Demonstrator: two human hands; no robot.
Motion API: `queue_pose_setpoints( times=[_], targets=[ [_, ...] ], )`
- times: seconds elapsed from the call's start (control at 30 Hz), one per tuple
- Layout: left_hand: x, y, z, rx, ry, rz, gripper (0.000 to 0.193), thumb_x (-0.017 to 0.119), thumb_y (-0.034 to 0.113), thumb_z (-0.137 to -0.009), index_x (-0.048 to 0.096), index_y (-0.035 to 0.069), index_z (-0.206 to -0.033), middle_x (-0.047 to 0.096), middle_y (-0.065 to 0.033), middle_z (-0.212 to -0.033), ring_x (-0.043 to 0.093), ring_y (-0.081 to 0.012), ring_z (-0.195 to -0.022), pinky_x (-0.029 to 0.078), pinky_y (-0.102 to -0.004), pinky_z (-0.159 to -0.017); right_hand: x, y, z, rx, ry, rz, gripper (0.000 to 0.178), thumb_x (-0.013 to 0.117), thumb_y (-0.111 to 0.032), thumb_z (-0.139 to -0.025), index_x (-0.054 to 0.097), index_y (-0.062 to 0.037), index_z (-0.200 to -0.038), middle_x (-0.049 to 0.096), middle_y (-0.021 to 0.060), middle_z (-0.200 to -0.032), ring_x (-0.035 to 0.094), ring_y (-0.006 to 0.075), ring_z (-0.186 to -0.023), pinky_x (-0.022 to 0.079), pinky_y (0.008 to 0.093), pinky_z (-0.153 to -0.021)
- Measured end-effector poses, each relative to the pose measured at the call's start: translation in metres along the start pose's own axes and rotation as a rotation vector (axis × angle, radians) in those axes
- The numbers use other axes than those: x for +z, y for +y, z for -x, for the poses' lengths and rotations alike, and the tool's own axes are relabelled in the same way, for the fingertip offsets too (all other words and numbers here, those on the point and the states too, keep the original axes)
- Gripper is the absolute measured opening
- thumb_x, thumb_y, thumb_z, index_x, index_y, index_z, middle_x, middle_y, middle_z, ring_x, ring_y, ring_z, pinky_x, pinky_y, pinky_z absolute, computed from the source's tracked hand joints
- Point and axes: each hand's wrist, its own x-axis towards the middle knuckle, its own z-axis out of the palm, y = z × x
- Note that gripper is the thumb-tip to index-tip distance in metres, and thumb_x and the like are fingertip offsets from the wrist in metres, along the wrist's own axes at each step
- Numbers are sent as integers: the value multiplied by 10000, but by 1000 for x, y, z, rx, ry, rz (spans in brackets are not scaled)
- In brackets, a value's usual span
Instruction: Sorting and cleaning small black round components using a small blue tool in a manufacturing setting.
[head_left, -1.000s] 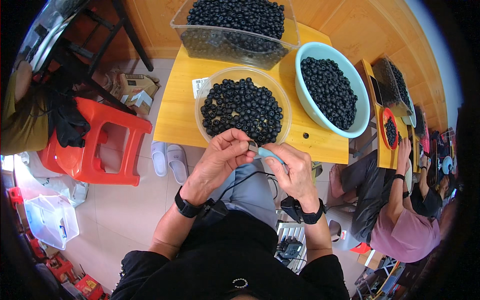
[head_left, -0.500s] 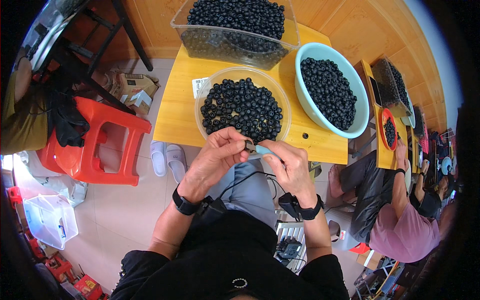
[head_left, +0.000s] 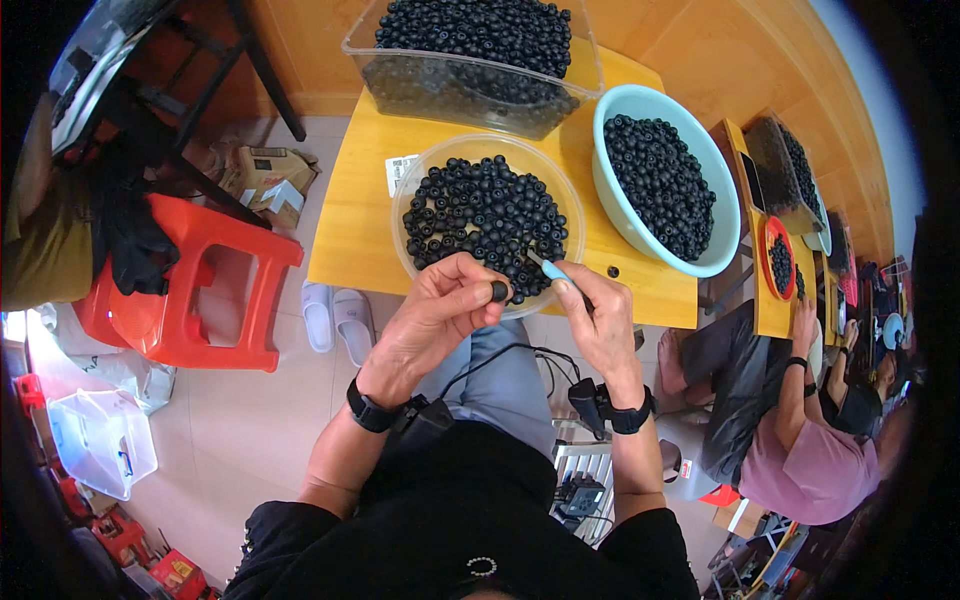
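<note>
Over the near rim of a clear round tub [head_left: 571,190], my left hand [head_left: 440,310] pinches a small round black part [head_left: 499,291] between thumb and fingertips. My right hand [head_left: 603,322] grips a small knife with a light blue handle [head_left: 552,270]. Its short metal tip points toward the tub, apart from the black part. Loose black ring-like parts with holes [head_left: 485,205] lie in the tub. One more black part [head_left: 613,271] sits alone on the yellow table [head_left: 350,215], right of the tub.
A clear rectangular bin [head_left: 470,105] heaped with black parts stands at the back. A light blue basin [head_left: 730,225] of the same parts is at the right. Left are a red stool [head_left: 200,290] and slippers [head_left: 335,320]. Another person [head_left: 800,440] works at the right.
My right hand has drawn the knife up and right, away from the black part, its tip now over the tub. My left hand still pinches the part, now more exposed.
</note>
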Motion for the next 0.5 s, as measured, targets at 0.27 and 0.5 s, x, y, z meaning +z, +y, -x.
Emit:
queue_pose_setpoints(
  times=[0.27,0.5],
  targets=[
    [-7,-8,-3,-7,1,19,92,637,26,-824,573,31,-890,629,-66,-868,610,-125,-740,510,-233,-680,4,-35,0,112,-48,-343,185,668,-43,-765,652,8,-942,584,60,-687,502,91,-551,401,231,-517],
    [-8,-5,2,-118,-89,-87,132,668,20,-793,554,42,-857,613,-30,-821,617,-118,-700,512,-240,-656,15,-28,9,402,-193,-798,77,637,-71,-828,631,5,-828,490,-46,-671,413,17,-608,312,183,-521]
  ],
)
